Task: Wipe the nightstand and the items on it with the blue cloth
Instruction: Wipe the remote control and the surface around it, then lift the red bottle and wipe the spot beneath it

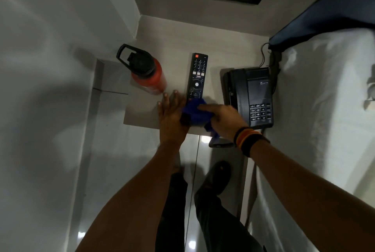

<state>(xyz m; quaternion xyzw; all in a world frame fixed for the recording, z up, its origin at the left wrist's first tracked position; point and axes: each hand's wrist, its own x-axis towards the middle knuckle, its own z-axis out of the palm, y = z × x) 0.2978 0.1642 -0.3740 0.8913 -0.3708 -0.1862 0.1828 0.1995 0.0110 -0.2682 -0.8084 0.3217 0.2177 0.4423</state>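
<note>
A pale tabletop of a nightstand is seen from above, set in a corner between a white wall and a bed with white bedding. Three items are laid out across it. A red bottle with a black cap and loop handle stands near the left edge; a black remote control lies lengthwise in the middle, its red power button at the far end; a black telephone sits at the right, just beside the bed, with cables running from behind it. The blue cloth is bunched at the near end of the remote control, covering that end, close to the front edge of the tabletop. The right hand, with banded wristbands at the wrist, is laid over the cloth, its grip closed on the fabric and the forefinger stretched along the top; a tail of cloth hangs past the front edge. The left hand is placed flat on the tabletop just left of the remote control, fingers spread and extended, its grip apart and clamped on nothing, the fingertips lying near the base of the bottle. Below the tabletop a glossy floor, dark trouser legs and a dark sandal can be made out.
</note>
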